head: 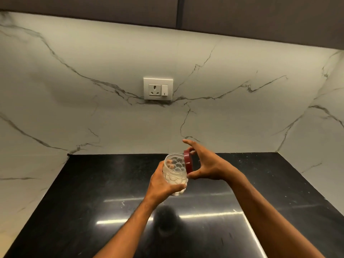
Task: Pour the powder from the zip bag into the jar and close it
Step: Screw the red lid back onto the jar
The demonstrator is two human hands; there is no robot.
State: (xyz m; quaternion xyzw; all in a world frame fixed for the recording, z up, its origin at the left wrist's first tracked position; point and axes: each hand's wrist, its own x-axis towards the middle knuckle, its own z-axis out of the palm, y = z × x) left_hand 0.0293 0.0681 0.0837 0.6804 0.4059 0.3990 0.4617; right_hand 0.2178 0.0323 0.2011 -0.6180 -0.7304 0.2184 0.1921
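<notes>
Head: 1 jar (175,172), 1 lid (188,161), seemingly off.

A jar (175,174) is held above the counter (93,192) near its back edge, lid (188,162) just right of it, a socket (158,88) on the wall (74,90) behind.

black counter (260,192) bare, wall (111,118) behind

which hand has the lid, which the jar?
The right hand pinches the red lid, tilted on edge beside the jar's open mouth. The left hand wraps the clear jar, held above the black counter.
</notes>
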